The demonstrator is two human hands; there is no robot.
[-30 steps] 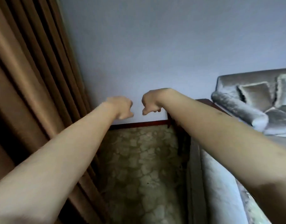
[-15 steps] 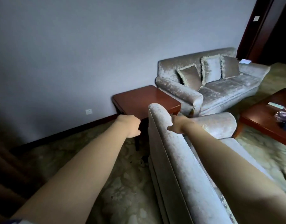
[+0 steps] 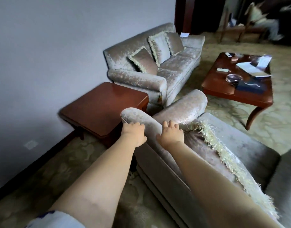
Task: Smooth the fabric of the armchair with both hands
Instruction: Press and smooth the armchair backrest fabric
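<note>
A pale velvet armchair (image 3: 179,106) stands right below me, seen from behind its backrest. My left hand (image 3: 133,133) rests on the outer side of the backrest's top edge, fingers curled over the fabric. My right hand (image 3: 171,134) lies flat on the top edge a little to the right, fingers spread and holding nothing. A fringed cushion (image 3: 212,145) leans against the inside of the backrest, just right of my right hand. The chair's seat (image 3: 240,142) shows beyond it.
A dark wooden side table (image 3: 102,109) stands left of the armchair against the wall. A matching sofa (image 3: 174,68) with three cushions is behind it. A wooden coffee table (image 3: 237,94) with papers and an ashtray sits to the right on patterned carpet.
My view swung right and down from the curtain and wall to the armchair. Both hands went from raised fists to resting on the backrest's top edge; the right fingers spread.
</note>
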